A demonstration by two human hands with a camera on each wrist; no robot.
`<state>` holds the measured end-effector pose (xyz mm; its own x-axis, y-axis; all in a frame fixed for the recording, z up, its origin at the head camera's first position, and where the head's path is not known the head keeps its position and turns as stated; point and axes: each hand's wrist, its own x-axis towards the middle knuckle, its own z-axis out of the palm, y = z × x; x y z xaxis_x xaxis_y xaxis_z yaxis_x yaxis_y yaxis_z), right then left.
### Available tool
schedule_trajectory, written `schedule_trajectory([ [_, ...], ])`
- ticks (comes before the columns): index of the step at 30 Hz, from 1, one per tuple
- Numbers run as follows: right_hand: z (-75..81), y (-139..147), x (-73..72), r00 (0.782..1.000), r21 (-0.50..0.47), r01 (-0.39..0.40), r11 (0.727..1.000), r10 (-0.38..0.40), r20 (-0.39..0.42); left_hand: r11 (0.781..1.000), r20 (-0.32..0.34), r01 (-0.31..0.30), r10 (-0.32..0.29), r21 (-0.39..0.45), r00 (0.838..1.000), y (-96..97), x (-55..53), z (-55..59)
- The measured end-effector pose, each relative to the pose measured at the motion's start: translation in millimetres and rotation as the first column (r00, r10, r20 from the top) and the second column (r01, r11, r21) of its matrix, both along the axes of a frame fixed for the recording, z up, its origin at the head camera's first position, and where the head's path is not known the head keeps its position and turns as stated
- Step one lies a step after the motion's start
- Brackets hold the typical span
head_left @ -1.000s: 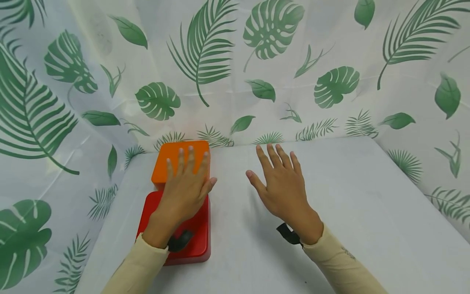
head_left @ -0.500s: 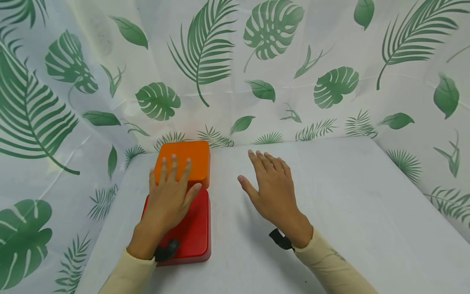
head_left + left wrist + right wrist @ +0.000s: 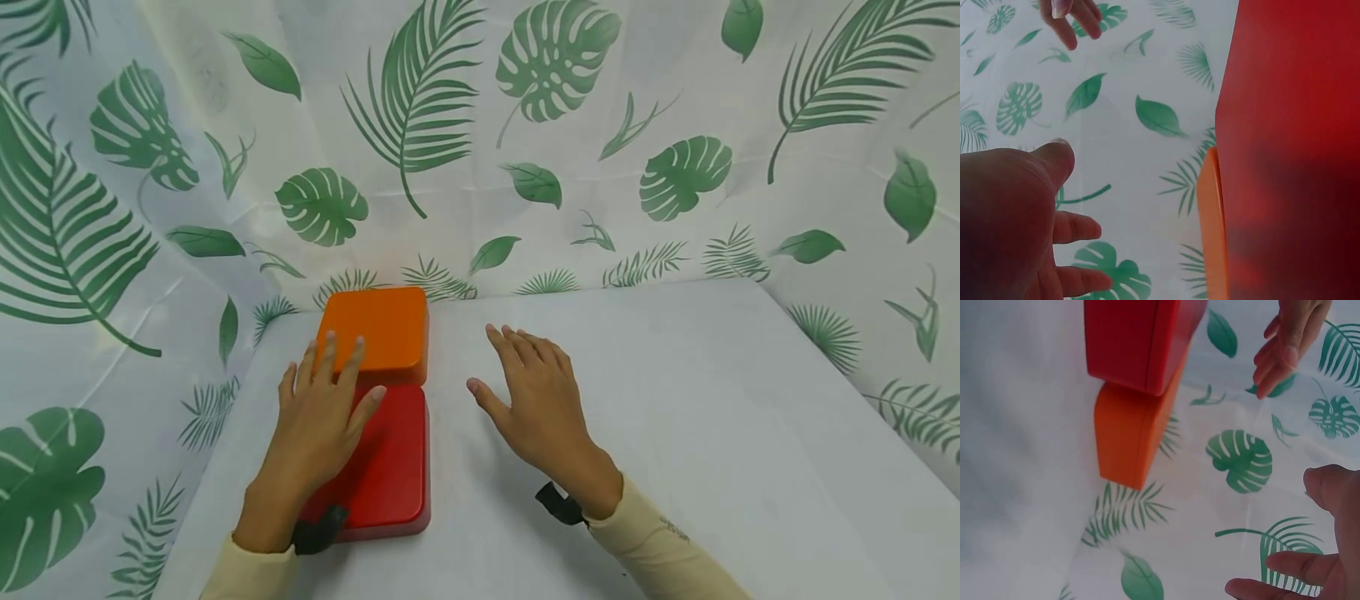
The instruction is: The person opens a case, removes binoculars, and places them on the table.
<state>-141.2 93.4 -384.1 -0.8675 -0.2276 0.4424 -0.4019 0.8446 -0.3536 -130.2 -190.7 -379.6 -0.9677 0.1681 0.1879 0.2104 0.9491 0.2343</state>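
Observation:
My left hand [image 3: 315, 429] hovers palm down with spread fingers above the left part of a red box [image 3: 393, 467]. Its fingertips overlap the near edge of an orange box [image 3: 382, 329] in the head view. In the right wrist view a gap shows between that hand and both boxes. To the right of the boxes, my right hand [image 3: 540, 408] is held over the white table, fingers straight and thumb out, holding nothing. The red box lies flat, directly in front of the orange one, close against it. What the boxes contain cannot be seen.
A white table [image 3: 712, 433] spreads under the boxes and on to the right. White sheeting with green leaf prints [image 3: 570, 208] rises behind it and at both sides. A black strap [image 3: 558, 504] sits on the right wrist, another black strap [image 3: 321, 531] on the left.
Both hands have drifted left and back toward the body, the left one off the orange box's middle to its near edge. The boxes have stayed in place.

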Motion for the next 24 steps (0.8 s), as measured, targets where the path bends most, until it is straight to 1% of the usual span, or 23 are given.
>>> schedule_trajectory([
  [3,-1.4,-2.1,2.0,1.000,-0.016,-0.012,1.000,0.012,-0.003,1.000,-0.009,-0.012,0.013,0.015,1.000,-2.7,2.7,-0.9],
  [10,-2.0,-8.9,8.2,0.999,-0.021,-0.032,0.999,0.033,0.039,0.998,-0.023,-0.028,0.030,0.053,0.999,-7.2,8.5,-6.5],
  [14,-1.9,-13.9,11.2,0.998,-0.032,-0.045,0.998,0.046,0.036,0.996,-0.023,-0.046,0.047,0.076,0.999,-10.2,12.0,-10.4],
  [18,-2.8,-17.4,13.4,0.998,-0.040,-0.049,0.998,0.050,0.032,0.993,-0.012,-0.064,0.066,0.097,0.998,-11.9,15.3,-12.8],
  [24,-7.5,-21.6,15.8,0.996,-0.033,-0.048,0.998,0.050,0.080,0.987,0.015,-0.098,0.097,0.127,0.995,-14.5,20.3,-15.5],
])
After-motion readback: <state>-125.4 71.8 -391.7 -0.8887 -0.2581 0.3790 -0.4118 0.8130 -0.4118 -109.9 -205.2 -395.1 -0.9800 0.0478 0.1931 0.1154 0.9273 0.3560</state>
